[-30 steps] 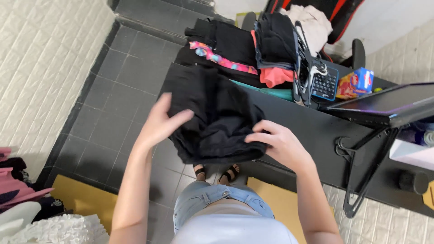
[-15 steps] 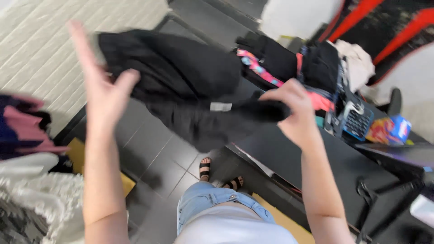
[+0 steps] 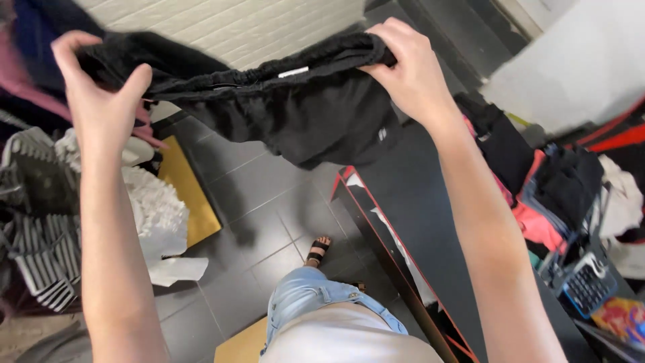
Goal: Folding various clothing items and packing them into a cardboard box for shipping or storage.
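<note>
Black garment (image 3: pixel 295 114) lifted off table, now stretched between both hands.

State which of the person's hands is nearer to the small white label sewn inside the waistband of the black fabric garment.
Right. The right hand grips the waistband just beside the white label on the black garment; the left hand holds the far end.
</note>
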